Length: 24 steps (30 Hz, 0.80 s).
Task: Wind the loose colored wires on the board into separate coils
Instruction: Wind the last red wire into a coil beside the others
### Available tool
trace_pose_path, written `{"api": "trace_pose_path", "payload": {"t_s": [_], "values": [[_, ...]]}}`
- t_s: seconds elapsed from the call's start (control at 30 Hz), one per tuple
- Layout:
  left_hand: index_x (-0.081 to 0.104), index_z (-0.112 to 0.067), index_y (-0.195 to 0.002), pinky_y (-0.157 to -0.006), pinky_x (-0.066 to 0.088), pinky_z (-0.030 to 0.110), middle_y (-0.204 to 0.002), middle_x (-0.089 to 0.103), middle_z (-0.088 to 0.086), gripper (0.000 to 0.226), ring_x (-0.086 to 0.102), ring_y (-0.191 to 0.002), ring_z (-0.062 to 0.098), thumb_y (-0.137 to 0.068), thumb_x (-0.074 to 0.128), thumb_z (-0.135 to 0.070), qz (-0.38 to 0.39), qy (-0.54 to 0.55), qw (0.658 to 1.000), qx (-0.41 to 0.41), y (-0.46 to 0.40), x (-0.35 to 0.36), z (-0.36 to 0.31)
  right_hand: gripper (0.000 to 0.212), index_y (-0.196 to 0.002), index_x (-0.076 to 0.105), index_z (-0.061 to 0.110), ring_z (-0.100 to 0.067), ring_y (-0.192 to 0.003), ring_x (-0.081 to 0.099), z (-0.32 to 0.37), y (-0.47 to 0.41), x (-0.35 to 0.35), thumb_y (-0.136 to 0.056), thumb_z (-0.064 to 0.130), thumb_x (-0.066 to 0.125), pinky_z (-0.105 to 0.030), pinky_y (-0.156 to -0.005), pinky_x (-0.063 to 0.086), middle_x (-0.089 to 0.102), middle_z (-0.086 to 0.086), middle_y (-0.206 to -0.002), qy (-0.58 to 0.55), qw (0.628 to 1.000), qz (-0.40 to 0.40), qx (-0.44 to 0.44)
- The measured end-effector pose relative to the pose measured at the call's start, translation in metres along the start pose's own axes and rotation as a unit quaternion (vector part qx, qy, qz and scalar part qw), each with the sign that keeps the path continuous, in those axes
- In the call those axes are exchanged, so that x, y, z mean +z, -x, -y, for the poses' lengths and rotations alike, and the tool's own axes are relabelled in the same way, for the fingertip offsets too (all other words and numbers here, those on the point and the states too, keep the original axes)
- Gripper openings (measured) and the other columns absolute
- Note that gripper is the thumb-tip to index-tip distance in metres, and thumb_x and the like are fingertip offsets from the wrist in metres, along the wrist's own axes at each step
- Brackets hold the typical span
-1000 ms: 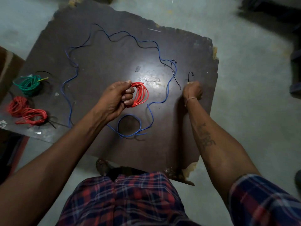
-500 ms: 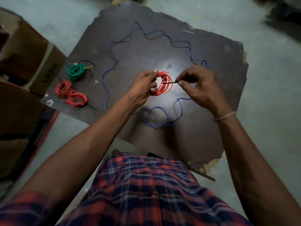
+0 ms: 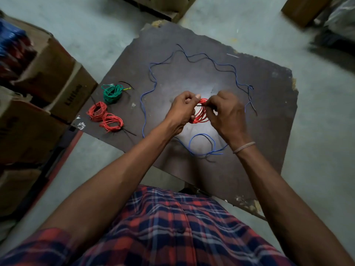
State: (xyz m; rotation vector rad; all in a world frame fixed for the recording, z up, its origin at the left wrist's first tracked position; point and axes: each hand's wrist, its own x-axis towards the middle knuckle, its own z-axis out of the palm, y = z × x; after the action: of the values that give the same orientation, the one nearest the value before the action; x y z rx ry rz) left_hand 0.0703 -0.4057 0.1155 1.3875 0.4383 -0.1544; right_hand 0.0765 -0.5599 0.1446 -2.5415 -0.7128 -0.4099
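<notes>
Our left hand has its grip around the red coil above the board; our right hand pinches a thin black tie. If it slips, we risk loops springing loose onto the blue wire.

Red coils, green coil, blue wire (loose), red-and-navy plaid shirt.

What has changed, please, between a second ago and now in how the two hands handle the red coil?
The right hand left the board's right edge, came to the red coil and now pinches a thin black tie across it. The left hand kept its grip on the coil. The blue wire stayed loose.
</notes>
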Motion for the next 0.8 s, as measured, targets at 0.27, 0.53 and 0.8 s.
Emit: {"api": "trace_pose_path", "payload": {"t_s": [0.27,0.53,0.8], "values": [[0.055,-0.013,-0.09,-0.042,0.036,0.022,-0.083,0.06,0.019,0.017,0.04,-0.045,0.01,-0.102,0.061,-0.024,-0.004,0.016,1.0,-0.002,0.011,-0.02,-0.01,0.011,-0.08,0.065,0.005,-0.034,-0.066,0.049,0.04,0.011,0.012,-0.089,0.0,0.069,-0.042,-0.06,0.038,0.052,-0.012,-0.072,0.058,0.992,-0.104,-0.033],[0.058,-0.009,-0.087,-0.042,0.037,0.023,-0.093,0.065,0.023,0.015,0.042,-0.047,0.009,-0.099,0.065,-0.014,-0.024,0.052,0.998,0.018,0.021,-0.04,-0.02,0.009,-0.1,0.075,0.011,-0.012,-0.079,0.066,0.065,0.004,0.004,-0.091,0.01,0.073,-0.031,-0.068,0.052,0.072,0.0,-0.089,-0.17,0.973,-0.127,0.085],[0.056,-0.009,-0.102,-0.04,0.03,0.021,-0.087,0.065,0.02,0.013,0.036,-0.042,0.008,-0.095,0.065,-0.002,-0.032,0.101,0.994,-0.018,0.033,-0.052,-0.032,0.048,-0.117,0.055,0.011,-0.025,-0.083,0.075,0.075,-0.009,0.008,-0.081,0.008,0.086,-0.036,-0.08,0.06,0.076,-0.009,-0.086,-0.465,0.819,-0.108,0.318]]}}
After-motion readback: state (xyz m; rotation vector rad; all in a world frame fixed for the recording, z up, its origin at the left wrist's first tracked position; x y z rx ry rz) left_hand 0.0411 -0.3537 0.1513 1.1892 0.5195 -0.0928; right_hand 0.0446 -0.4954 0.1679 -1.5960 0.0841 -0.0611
